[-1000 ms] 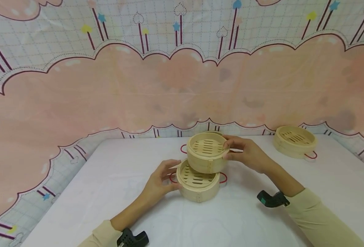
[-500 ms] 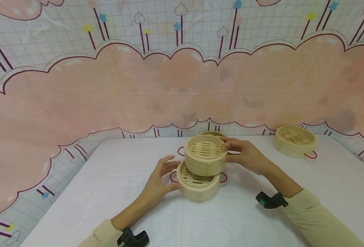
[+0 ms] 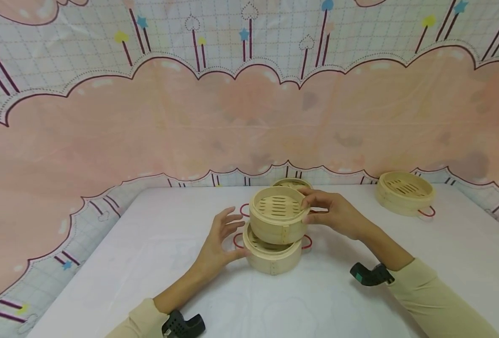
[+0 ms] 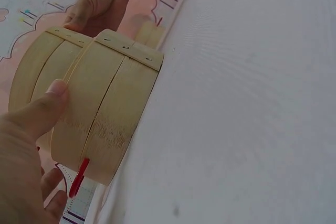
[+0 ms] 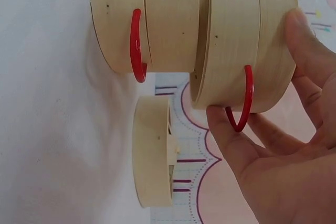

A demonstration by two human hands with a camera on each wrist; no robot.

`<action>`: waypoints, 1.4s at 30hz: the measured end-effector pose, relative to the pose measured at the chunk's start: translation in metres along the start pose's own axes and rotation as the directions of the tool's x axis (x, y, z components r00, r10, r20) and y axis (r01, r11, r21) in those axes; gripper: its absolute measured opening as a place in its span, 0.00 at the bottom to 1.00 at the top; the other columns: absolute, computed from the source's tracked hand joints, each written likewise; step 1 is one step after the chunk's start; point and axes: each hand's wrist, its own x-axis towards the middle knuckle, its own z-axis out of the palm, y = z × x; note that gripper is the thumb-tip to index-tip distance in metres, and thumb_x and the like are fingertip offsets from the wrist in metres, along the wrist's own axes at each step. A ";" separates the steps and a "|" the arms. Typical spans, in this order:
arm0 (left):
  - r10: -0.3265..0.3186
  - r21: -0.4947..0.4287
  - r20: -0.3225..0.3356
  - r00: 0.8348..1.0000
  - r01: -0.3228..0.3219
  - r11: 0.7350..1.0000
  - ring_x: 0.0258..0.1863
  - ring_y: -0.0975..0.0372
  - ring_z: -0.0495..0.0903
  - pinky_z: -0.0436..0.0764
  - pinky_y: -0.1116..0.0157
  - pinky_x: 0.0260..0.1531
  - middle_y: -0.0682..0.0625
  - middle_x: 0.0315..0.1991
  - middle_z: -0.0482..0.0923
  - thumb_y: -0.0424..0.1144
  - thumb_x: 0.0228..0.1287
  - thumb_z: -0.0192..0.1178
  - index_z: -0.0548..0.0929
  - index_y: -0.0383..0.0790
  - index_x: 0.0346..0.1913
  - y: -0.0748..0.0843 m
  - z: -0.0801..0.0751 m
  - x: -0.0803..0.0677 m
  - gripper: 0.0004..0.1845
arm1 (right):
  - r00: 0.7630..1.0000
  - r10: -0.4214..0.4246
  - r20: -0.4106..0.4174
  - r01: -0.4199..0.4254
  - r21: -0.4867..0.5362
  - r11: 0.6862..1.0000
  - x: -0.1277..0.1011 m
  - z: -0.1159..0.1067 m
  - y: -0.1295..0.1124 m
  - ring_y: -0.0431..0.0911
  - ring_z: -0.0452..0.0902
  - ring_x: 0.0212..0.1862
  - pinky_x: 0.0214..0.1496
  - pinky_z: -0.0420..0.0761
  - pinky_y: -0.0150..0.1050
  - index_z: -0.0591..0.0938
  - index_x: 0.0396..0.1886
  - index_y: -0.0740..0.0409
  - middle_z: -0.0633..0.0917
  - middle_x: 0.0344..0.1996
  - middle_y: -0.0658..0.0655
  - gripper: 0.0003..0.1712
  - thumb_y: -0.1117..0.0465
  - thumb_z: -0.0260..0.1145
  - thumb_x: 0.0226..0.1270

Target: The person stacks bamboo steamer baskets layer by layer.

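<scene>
My right hand (image 3: 338, 213) grips a round bamboo steamer basket (image 3: 275, 229) by its right side, thumb and fingers spread about its wall and red handle (image 5: 249, 98). This upper basket sits slightly tilted over a second bamboo steamer (image 3: 273, 265), set back from its front rim so that part of the slatted floor below shows. My left hand (image 3: 217, 244) stands at the left of the lower steamer. Its thumb (image 4: 44, 106) touches the wall near the top rim, while the other fingers reach up loosely beside both baskets, apart from them near the red handle loops.
Behind the stack, partly hidden, is another bamboo steamer (image 3: 292, 182). One more steamer (image 3: 405, 193) with a red handle stands at the back right of the white-covered table (image 3: 317, 305). A patterned cloth backdrop (image 3: 249, 122) hangs behind.
The upper steamer has moved a little left and toward me over the lower one, carried by my right hand. The left fingers have lifted and spread away from the lower steamer.
</scene>
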 end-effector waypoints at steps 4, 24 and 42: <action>0.020 0.017 -0.034 0.999 -0.020 1.000 0.63 0.50 0.68 0.66 0.52 0.63 0.41 0.66 0.62 0.24 0.41 0.75 0.55 0.47 0.73 0.005 0.002 0.001 0.56 | 1.000 -0.007 0.010 0.007 0.011 1.000 0.000 0.001 0.000 0.53 0.58 0.70 0.62 0.67 0.58 0.80 0.39 0.56 0.71 0.65 0.56 0.13 0.61 0.74 0.55; 0.164 0.040 -0.002 0.986 -0.164 0.986 0.57 0.46 0.68 0.71 0.43 0.53 0.36 0.68 0.57 0.19 0.42 0.72 0.65 0.27 0.66 0.029 0.003 -0.001 0.44 | 0.999 0.003 0.039 -0.004 0.011 1.000 -0.001 0.011 -0.005 0.49 0.58 0.70 0.63 0.68 0.55 0.82 0.36 0.53 0.71 0.65 0.52 0.13 0.60 0.76 0.52; 0.199 0.038 0.023 0.980 -0.200 0.979 0.55 0.62 0.71 0.73 0.44 0.51 0.32 0.66 0.60 0.18 0.42 0.71 0.66 0.27 0.64 0.027 0.003 0.000 0.42 | 0.999 0.025 0.048 -0.025 -0.005 1.000 -0.002 0.011 -0.009 0.52 0.59 0.69 0.59 0.73 0.47 0.82 0.36 0.52 0.70 0.66 0.53 0.13 0.59 0.76 0.50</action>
